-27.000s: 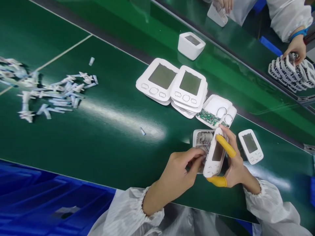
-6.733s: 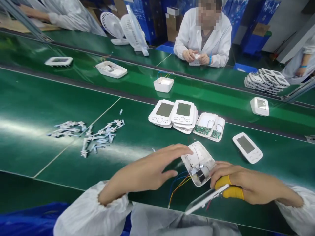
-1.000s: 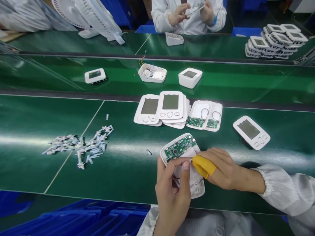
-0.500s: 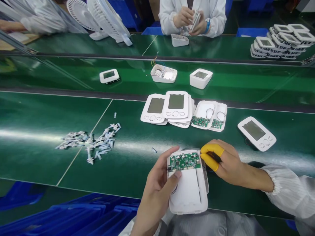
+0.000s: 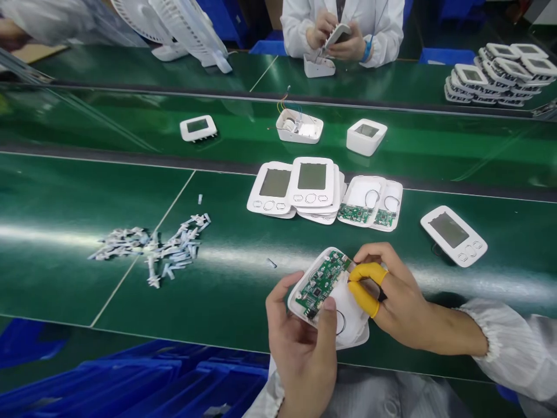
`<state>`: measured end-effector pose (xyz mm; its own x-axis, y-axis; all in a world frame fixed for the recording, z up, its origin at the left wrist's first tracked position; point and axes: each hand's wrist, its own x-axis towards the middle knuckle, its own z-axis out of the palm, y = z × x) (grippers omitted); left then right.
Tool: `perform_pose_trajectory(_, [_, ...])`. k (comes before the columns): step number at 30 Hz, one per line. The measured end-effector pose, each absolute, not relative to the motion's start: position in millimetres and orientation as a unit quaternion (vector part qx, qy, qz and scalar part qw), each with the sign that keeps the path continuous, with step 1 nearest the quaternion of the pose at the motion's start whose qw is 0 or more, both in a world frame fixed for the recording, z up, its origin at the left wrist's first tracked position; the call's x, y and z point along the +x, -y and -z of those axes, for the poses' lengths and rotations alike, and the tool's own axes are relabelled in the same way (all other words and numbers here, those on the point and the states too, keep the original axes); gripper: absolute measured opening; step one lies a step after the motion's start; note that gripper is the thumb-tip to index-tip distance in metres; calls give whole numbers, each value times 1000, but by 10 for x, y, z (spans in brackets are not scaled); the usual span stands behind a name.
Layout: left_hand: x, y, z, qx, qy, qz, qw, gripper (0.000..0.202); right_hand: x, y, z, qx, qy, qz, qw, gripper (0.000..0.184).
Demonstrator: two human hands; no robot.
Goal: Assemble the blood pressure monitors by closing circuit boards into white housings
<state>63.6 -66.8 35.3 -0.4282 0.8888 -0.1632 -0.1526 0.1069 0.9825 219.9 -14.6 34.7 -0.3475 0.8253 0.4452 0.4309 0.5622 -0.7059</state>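
Note:
My left hand (image 5: 300,342) holds a white plastic casing (image 5: 350,328) from below, tilted, with its thumb across a green circuit board (image 5: 324,284) lying in it. My right hand (image 5: 402,296) grips the casing's upper right edge, with yellow finger cots on its thumb and a finger. Beyond my hands lie stacked white monitor front covers with grey displays (image 5: 312,177). Two open casings with green boards (image 5: 369,203) sit beside them. A single white monitor (image 5: 452,235) lies off to the right. The board's underside is hidden.
A pile of small white plastic pieces (image 5: 152,247) lies on the green belt to the left. Across a dark rail, a second belt (image 5: 108,122) carries white casings, one with coloured wires (image 5: 299,126). A co-worker (image 5: 339,29) handles a device; a stack of monitors (image 5: 500,75) stands right.
The casing has turned clockwise, so the circuit board now sits diagonally rather than level. It has also moved slightly up the belt, and my right fingers have closed onto its edge.

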Motion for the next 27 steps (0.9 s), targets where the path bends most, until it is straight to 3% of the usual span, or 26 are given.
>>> perform_pose_trajectory(8, [799,731,-540,314,-650,-559,408,46,2183,162,-373,-416,763,-261,421,11])
perform_pose_trajectory(17, [292,573,-602,437,-606,-421,515,48,2196,150,-333,-407,761,-306,402,15])
perform_pose_trajectory(27, [401,620,-581,384,-625,-443,516,52,2174,179,-318,-418,750,-312,406,12])
